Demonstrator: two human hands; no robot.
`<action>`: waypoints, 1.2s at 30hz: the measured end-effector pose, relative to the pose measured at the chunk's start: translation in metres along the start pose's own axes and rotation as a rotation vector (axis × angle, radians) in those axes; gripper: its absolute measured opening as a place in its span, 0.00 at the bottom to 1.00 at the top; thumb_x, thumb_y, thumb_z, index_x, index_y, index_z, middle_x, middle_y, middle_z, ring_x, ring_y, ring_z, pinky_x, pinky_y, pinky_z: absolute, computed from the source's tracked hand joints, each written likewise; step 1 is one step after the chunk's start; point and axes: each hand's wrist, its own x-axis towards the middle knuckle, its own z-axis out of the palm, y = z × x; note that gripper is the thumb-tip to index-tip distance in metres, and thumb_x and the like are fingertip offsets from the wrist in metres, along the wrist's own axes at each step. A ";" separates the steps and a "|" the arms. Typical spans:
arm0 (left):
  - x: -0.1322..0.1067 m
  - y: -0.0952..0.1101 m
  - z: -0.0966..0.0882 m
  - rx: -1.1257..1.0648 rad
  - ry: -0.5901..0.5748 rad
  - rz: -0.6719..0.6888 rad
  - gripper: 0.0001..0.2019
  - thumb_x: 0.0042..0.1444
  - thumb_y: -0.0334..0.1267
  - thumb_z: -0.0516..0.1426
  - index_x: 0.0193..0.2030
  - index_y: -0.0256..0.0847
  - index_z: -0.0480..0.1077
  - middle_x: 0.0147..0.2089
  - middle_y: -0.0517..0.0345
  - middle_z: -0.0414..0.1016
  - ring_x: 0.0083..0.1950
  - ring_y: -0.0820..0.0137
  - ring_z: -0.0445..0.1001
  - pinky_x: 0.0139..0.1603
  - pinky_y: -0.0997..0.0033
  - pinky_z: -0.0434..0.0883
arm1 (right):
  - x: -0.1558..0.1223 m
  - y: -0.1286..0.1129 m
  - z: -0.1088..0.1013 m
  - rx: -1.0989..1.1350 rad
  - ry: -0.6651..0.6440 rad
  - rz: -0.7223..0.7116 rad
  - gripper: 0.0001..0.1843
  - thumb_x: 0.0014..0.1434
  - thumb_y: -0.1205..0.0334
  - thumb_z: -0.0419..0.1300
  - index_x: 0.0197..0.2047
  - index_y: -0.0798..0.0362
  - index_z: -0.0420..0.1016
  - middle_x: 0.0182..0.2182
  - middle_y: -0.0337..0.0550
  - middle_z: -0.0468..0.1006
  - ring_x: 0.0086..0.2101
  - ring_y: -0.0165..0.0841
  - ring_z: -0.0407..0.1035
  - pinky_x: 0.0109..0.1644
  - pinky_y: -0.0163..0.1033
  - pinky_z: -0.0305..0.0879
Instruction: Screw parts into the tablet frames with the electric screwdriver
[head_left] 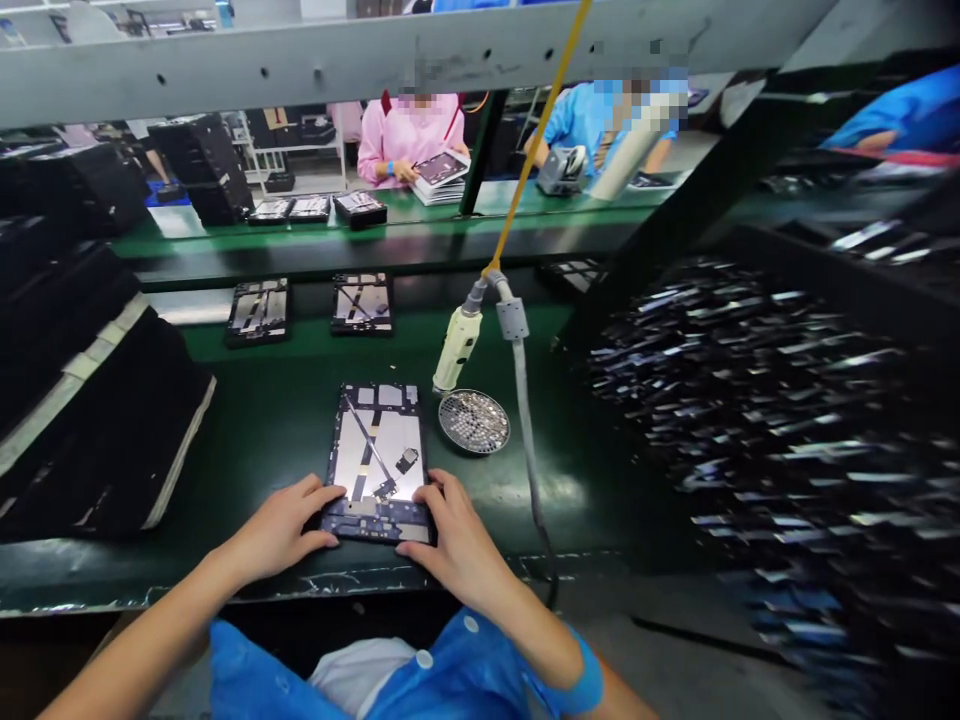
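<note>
An opened tablet (396, 430) lies on the green bench in front of me, its silver battery area, flat cables and dark circuit board exposed. My left hand (281, 525) grips its left edge near the lower corner, thumb and fingers against the side. On the opposite edge, my right hand (465, 540) holds it the same way. A small black part (407, 460) rests loose-looking on the battery, close to the right hand. Just beyond the tablet hangs a pale yellow electric screwdriver (457, 348), its lower end beside a round dish (475, 421) of tiny metal pieces.
Two more opened tablets (257, 310) (363, 303) lie further back. Black stacked trays (82, 400) stand at left; a blurred rack of dark parts (735, 420) fills the right. A grey cable (529, 440) drops beside the dish. Co-workers sit across the line, one holding a tablet (442, 168).
</note>
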 end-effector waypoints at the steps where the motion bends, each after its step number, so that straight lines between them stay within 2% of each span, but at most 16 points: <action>1: 0.001 0.000 -0.002 -0.005 -0.022 0.000 0.28 0.63 0.39 0.65 0.69 0.49 0.66 0.56 0.54 0.74 0.52 0.62 0.77 0.53 0.64 0.73 | 0.000 0.003 -0.001 0.003 -0.005 -0.009 0.26 0.51 0.62 0.75 0.49 0.52 0.70 0.64 0.59 0.62 0.65 0.53 0.61 0.68 0.57 0.64; 5: 0.007 0.010 -0.014 -0.006 -0.088 0.025 0.26 0.67 0.40 0.60 0.70 0.48 0.64 0.51 0.55 0.77 0.47 0.64 0.77 0.49 0.66 0.73 | 0.006 0.017 -0.007 0.005 0.010 -0.041 0.27 0.50 0.63 0.75 0.50 0.52 0.69 0.66 0.60 0.62 0.67 0.52 0.59 0.70 0.57 0.61; 8: 0.023 0.033 -0.021 0.122 0.016 0.024 0.24 0.63 0.50 0.63 0.63 0.44 0.70 0.49 0.52 0.76 0.49 0.58 0.75 0.48 0.61 0.72 | 0.013 0.028 -0.009 0.007 0.041 -0.077 0.30 0.47 0.62 0.77 0.50 0.51 0.69 0.67 0.59 0.63 0.67 0.53 0.60 0.70 0.60 0.61; 10: 0.040 0.054 -0.017 0.232 0.108 0.011 0.21 0.64 0.53 0.61 0.56 0.41 0.74 0.48 0.49 0.75 0.50 0.54 0.73 0.48 0.57 0.71 | 0.016 0.033 -0.009 0.017 0.065 -0.108 0.33 0.47 0.58 0.78 0.52 0.50 0.69 0.66 0.58 0.64 0.67 0.53 0.61 0.69 0.62 0.61; 13: 0.067 0.082 -0.002 0.351 0.121 -0.014 0.14 0.69 0.46 0.56 0.49 0.37 0.74 0.48 0.45 0.75 0.50 0.52 0.73 0.49 0.53 0.71 | 0.018 0.041 -0.008 0.047 0.101 -0.140 0.38 0.48 0.53 0.78 0.58 0.50 0.69 0.66 0.59 0.66 0.66 0.53 0.62 0.70 0.63 0.61; 16: 0.087 0.094 0.011 0.397 0.083 -0.023 0.10 0.69 0.39 0.55 0.47 0.34 0.73 0.49 0.41 0.75 0.51 0.51 0.74 0.50 0.51 0.72 | 0.016 0.047 -0.006 0.087 0.126 -0.165 0.36 0.53 0.52 0.76 0.60 0.50 0.69 0.66 0.58 0.67 0.66 0.51 0.64 0.70 0.61 0.62; 18: 0.092 0.093 0.013 0.353 0.083 -0.009 0.08 0.68 0.35 0.55 0.46 0.34 0.73 0.48 0.41 0.76 0.50 0.52 0.74 0.51 0.53 0.72 | 0.016 0.049 -0.005 0.114 0.143 -0.182 0.33 0.55 0.52 0.74 0.60 0.49 0.70 0.65 0.57 0.68 0.65 0.49 0.65 0.69 0.60 0.63; 20: 0.092 0.088 0.008 0.210 0.103 -0.014 0.05 0.68 0.33 0.55 0.43 0.36 0.73 0.46 0.44 0.77 0.48 0.56 0.75 0.49 0.57 0.72 | 0.016 0.051 -0.004 0.136 0.162 -0.188 0.31 0.56 0.52 0.74 0.59 0.49 0.71 0.65 0.56 0.69 0.65 0.49 0.65 0.70 0.59 0.63; 23: 0.084 0.082 -0.001 -0.143 0.098 -0.100 0.05 0.68 0.36 0.56 0.41 0.40 0.73 0.40 0.55 0.79 0.40 0.64 0.77 0.43 0.66 0.72 | 0.017 0.051 -0.004 0.157 0.183 -0.180 0.30 0.57 0.51 0.72 0.59 0.48 0.72 0.64 0.55 0.70 0.64 0.48 0.66 0.69 0.59 0.64; 25: 0.075 0.077 -0.001 -0.276 0.078 -0.113 0.06 0.68 0.39 0.57 0.41 0.42 0.74 0.37 0.59 0.80 0.38 0.66 0.77 0.42 0.68 0.71 | 0.017 0.051 -0.004 0.166 0.190 -0.183 0.29 0.58 0.50 0.72 0.59 0.48 0.72 0.64 0.55 0.71 0.64 0.48 0.67 0.69 0.59 0.64; 27: 0.064 0.072 0.007 -0.247 0.118 -0.019 0.06 0.68 0.39 0.58 0.42 0.43 0.76 0.38 0.59 0.80 0.39 0.66 0.77 0.43 0.68 0.71 | 0.017 0.050 -0.005 0.173 0.196 -0.190 0.28 0.58 0.50 0.71 0.58 0.48 0.73 0.64 0.55 0.71 0.64 0.48 0.67 0.69 0.57 0.64; 32: 0.044 0.054 0.033 0.055 0.321 0.313 0.09 0.71 0.37 0.55 0.50 0.40 0.75 0.43 0.50 0.79 0.44 0.62 0.75 0.46 0.62 0.72 | 0.016 0.047 -0.006 0.174 0.192 -0.175 0.27 0.59 0.50 0.71 0.58 0.49 0.73 0.64 0.55 0.72 0.64 0.47 0.67 0.69 0.56 0.64; 36: 0.038 0.044 0.034 0.164 0.344 0.464 0.11 0.70 0.35 0.56 0.56 0.41 0.73 0.47 0.47 0.79 0.46 0.62 0.76 0.46 0.61 0.73 | 0.015 0.046 -0.006 0.181 0.186 -0.168 0.26 0.60 0.51 0.70 0.58 0.49 0.73 0.64 0.55 0.72 0.64 0.47 0.67 0.69 0.56 0.64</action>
